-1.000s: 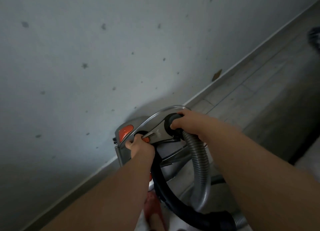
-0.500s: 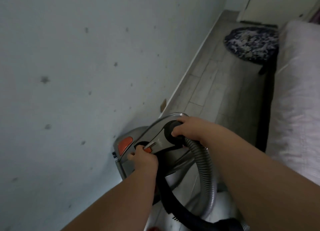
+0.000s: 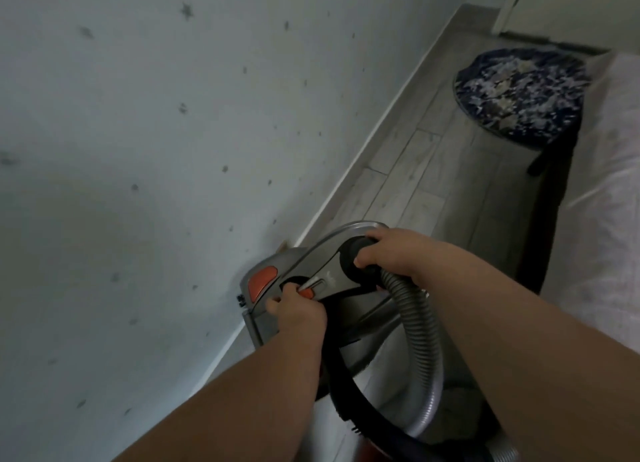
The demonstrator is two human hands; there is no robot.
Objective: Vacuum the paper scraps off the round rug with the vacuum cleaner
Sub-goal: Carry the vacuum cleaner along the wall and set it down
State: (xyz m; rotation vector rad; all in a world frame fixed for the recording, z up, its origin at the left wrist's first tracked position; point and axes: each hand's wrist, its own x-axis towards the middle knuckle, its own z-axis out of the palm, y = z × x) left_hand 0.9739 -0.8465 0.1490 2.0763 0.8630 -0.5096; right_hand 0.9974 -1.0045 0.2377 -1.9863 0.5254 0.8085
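My left grip [image 3: 298,311] is clenched round the handle of the vacuum cleaner [image 3: 311,259], which sits against the wall [image 3: 138,150]. My right grip [image 3: 391,250] grasps the black hose collar [image 3: 348,262]. The round rug [image 3: 519,94], strewn with paper scraps [image 3: 502,84], lies well apart, beside the bed [image 3: 606,219]. I reckon I should lift the vacuum cleaner level, keep the hose [image 3: 419,326] clear, and set it down near the rug.

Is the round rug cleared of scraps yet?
Not cleared: pale paper scraps cover the round rug, and the vacuum cleaner is by the wall, well short of it.
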